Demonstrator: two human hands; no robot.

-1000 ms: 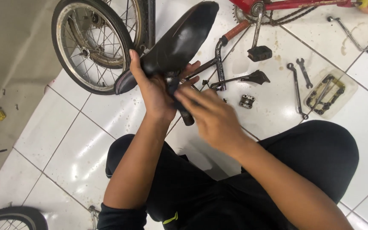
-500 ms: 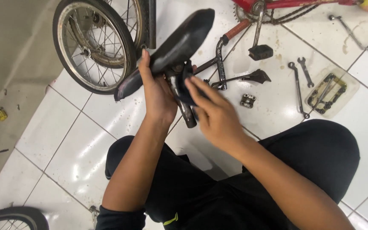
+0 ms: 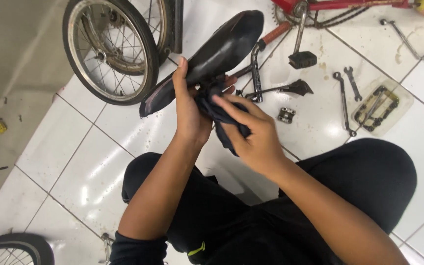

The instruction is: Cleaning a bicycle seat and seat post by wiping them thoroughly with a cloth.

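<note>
Saddle: black bicycle saddle [image 3: 217, 51], upper centre of the frame, held above the white tiled floor [image 3: 84, 162], nose slanting down to the left; its underside and clamp are hidden behind the hands.
Left hand: left hand [image 3: 188, 110], centre of the frame, closed round the saddle's lower edge, thumb lying up its near side.
Right hand: right hand [image 3: 251, 132], just right of the left one, fingers bunched around a dark cloth [image 3: 222, 115] pressed under the saddle; much of the cloth is covered by the fingers.
Wheel: spoked bicycle wheel [image 3: 109, 49], upper left, top cut off by the frame edge.
Second wheel: tyre [image 3: 13, 248], lower left corner, mostly out of frame.
Frame: red bicycle frame [image 3: 349, 5] with crank and black pedal [image 3: 303, 60], top edge, only partly in view.
Loose tools: two spanners [image 3: 345, 95] right of centre; a longer one [image 3: 404, 39] upper right.
Tray: clear tray [image 3: 406, 105] at right, contents hard to make out.
Small part: metal block [image 3: 286, 115] on the floor beside the right hand.
Legs: dark trousers [image 3: 369, 181], lower half of the frame.
</note>
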